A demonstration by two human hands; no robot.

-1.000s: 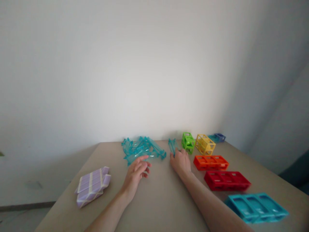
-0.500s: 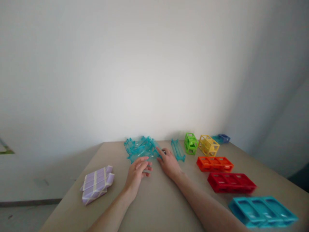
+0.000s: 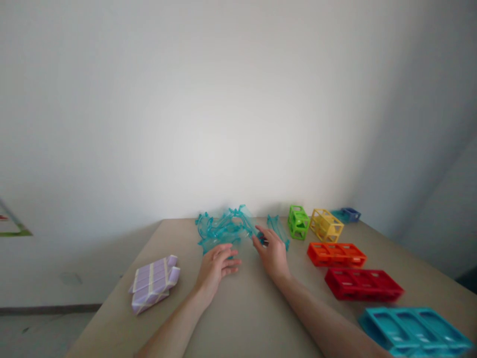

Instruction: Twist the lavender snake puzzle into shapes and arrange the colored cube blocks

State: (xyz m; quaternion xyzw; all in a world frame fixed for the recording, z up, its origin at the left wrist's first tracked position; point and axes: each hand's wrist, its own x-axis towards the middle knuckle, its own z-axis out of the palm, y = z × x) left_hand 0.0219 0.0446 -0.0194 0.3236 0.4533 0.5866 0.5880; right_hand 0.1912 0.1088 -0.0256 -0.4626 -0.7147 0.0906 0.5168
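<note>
My right hand [image 3: 275,254] pinches the near end of a clear teal plastic track piece [image 3: 247,219] between thumb and fingers. The piece slants up and away, its far end raised over the right side of a heap of similar teal track pieces [image 3: 215,229]. In front of that heap, my left hand [image 3: 217,268] hovers with loosely spread fingers and nothing in its grasp. Another teal track piece [image 3: 278,227] lies apart, just beyond my right hand and partly hidden by it.
On the right stand green [image 3: 298,222] and yellow [image 3: 326,225] open-frame blocks, then orange [image 3: 336,254], red [image 3: 363,284] and turquoise [image 3: 415,330] three-part blocks. A blue piece [image 3: 351,215] sits in the far corner. Purple strapped blocks [image 3: 154,283] lie left. A wall backs the table.
My right hand has closed on a teal track piece at the heap's right side and drawn back slightly right, tilting the piece up. My left hand stays open near its former place.
</note>
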